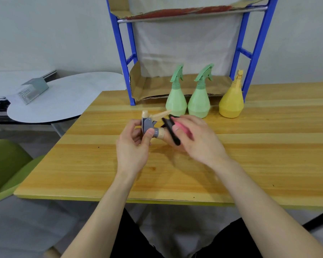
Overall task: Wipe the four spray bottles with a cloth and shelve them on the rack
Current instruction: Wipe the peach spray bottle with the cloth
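Over the middle of the wooden table (268, 164), my left hand (133, 146) holds a spray bottle by its grey and beige trigger head (149, 123), tipped on its side. My right hand (196, 138) presses a pink cloth with a black edge (172, 131) against the bottle's body, which is hidden under hand and cloth. Two green spray bottles (176, 97) (199, 98) and a yellow spray bottle (231, 101) stand upright on the table in front of the blue rack (123, 58).
The rack's shelves are lined with brown cardboard (153, 88); the lower shelf sits at table level behind the bottles. A grey round table (63, 97) with a small grey box (33, 91) stands at left. A green chair (6, 164) is at the near left.
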Demonstrator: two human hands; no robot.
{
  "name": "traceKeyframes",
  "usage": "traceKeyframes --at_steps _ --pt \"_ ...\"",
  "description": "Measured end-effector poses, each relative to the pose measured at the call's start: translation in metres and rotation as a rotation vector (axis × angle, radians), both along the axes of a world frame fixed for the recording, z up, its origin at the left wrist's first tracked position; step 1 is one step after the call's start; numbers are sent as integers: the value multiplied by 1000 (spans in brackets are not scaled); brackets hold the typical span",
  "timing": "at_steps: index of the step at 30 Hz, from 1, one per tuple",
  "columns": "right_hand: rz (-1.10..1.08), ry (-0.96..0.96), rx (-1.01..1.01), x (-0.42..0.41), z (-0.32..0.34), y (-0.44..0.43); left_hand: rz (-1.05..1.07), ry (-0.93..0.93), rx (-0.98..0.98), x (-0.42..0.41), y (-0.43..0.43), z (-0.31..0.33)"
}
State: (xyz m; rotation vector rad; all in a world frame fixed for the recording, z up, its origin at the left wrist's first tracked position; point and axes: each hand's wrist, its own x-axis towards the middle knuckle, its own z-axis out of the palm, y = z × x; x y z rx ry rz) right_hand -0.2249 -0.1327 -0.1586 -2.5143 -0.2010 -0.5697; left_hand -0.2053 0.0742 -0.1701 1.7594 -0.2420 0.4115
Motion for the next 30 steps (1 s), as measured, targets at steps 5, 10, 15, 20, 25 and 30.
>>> traceKeyframes --at_steps 5,10,15,20,25,30 --pt "-55 -91 -202 -13 -3 24 14 -17 35 3 -5 0" --pt "-12 -39 -56 -6 -5 1 5 -1 31 4 -2 6" --pt "-47 -108 -162 -8 -5 24 28 -23 58 5 -8 7" --pt "-143 -16 88 -2 -13 1 29 12 56 5 -2 6" --pt "-89 -121 -85 -4 -10 19 29 -11 61 7 -6 7" --pt "-176 6 155 -1 -18 1 51 8 92 11 -1 7"
